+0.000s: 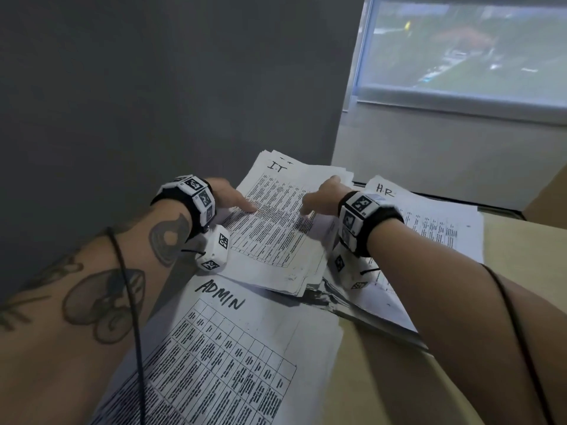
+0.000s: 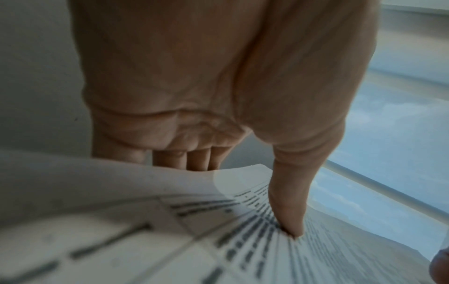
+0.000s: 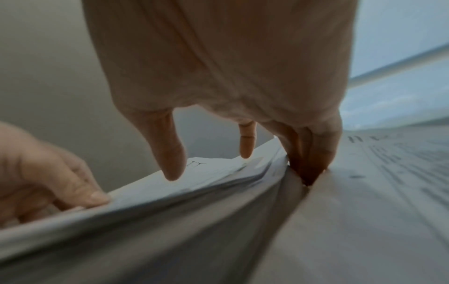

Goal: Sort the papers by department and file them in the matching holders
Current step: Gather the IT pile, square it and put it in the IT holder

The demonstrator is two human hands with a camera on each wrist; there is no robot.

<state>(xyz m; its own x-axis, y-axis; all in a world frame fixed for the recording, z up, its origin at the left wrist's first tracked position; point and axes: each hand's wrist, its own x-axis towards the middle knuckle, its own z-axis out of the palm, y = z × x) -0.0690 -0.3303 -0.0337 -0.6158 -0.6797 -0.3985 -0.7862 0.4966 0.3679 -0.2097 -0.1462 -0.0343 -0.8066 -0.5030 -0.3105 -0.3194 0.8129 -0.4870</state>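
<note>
While both hands grip the I.T stack (image 1: 282,216), the left hand (image 1: 228,194) pinches its left edge, thumb on top and fingers beneath. The right hand (image 1: 325,194) has its fingers tucked under the right edge, thumb raised. The H.R stack (image 1: 438,228) lies just right of the right hand; the ADMIN stack (image 1: 239,348) lies nearer the person, below the left hand.
</note>
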